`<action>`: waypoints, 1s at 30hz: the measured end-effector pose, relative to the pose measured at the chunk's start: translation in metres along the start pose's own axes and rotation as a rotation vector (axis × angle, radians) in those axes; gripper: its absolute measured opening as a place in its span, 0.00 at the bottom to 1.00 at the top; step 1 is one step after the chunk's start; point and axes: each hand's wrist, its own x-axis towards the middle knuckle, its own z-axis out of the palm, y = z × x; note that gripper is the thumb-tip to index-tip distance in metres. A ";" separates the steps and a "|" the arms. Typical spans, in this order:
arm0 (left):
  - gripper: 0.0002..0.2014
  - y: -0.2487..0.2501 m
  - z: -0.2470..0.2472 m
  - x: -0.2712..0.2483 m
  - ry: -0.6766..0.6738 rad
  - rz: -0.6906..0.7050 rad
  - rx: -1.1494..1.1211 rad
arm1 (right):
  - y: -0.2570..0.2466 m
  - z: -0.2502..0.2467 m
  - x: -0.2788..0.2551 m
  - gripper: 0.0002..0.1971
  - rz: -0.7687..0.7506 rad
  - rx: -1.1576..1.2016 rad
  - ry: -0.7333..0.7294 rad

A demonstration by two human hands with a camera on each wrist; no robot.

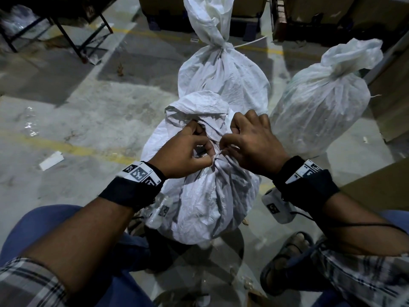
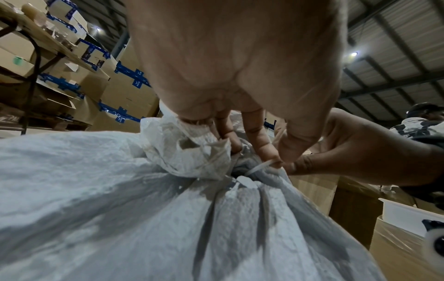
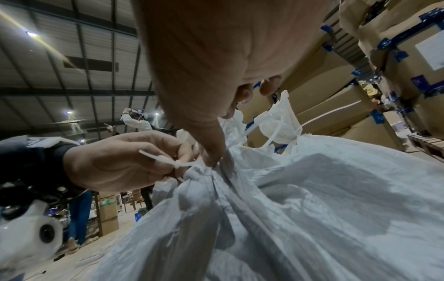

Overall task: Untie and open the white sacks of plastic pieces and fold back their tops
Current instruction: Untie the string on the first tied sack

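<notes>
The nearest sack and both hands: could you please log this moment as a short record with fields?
nearest sack: white sack upright on the floor, neck gathered and tied
tie: thin white strip knotted round the neck
left hand: left hand pinches the strip at the knot
right hand: right hand has fingertips curled at the knot, pinching the strip or the neck
other sacks: far sack and right sack, both tied
stage: no sack opened

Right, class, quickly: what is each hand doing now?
Left hand: pinching the white tie at the nearest sack neck.
Right hand: pinching at the same knot.
</notes>
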 end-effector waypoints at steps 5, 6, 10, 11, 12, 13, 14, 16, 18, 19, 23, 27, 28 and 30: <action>0.02 0.001 0.000 -0.001 0.000 -0.013 -0.008 | -0.001 0.000 -0.001 0.06 -0.013 0.018 0.010; 0.02 0.001 0.000 -0.001 0.003 -0.016 -0.006 | -0.003 0.001 -0.002 0.07 -0.031 0.035 0.012; 0.02 0.002 0.000 -0.002 0.001 -0.023 0.002 | -0.008 0.005 -0.003 0.06 -0.047 0.034 0.013; 0.02 0.002 0.000 -0.002 0.002 -0.024 0.003 | -0.007 0.005 -0.003 0.06 -0.041 0.035 0.020; 0.02 0.002 0.000 -0.001 0.002 -0.025 0.006 | -0.005 0.005 -0.002 0.05 -0.038 0.034 0.026; 0.02 0.001 -0.001 -0.001 -0.001 -0.027 0.009 | -0.003 0.003 -0.001 0.05 -0.036 0.027 0.028; 0.03 0.001 -0.001 -0.001 -0.004 -0.027 0.012 | 0.000 0.001 -0.001 0.05 -0.031 0.020 0.026; 0.03 0.001 -0.002 -0.001 -0.010 -0.015 0.008 | 0.005 -0.002 -0.001 0.04 -0.005 0.026 0.015; 0.03 0.000 0.000 -0.001 -0.011 0.004 0.005 | 0.009 -0.006 -0.002 0.04 0.021 0.031 -0.009; 0.03 0.000 0.000 -0.001 -0.010 0.003 0.008 | 0.012 -0.008 -0.002 0.04 0.032 0.024 -0.019; 0.02 -0.005 0.000 -0.002 0.001 -0.019 0.010 | 0.032 -0.019 -0.003 0.05 0.136 -0.063 -0.029; 0.03 -0.005 0.001 0.000 0.020 -0.018 -0.044 | 0.029 -0.024 -0.009 0.14 0.177 0.179 0.043; 0.04 -0.005 0.001 0.002 0.030 -0.012 -0.062 | 0.022 -0.024 -0.009 0.15 0.145 0.287 0.040; 0.04 -0.005 0.001 0.004 0.053 -0.002 -0.106 | 0.009 -0.021 -0.010 0.15 0.070 0.500 -0.029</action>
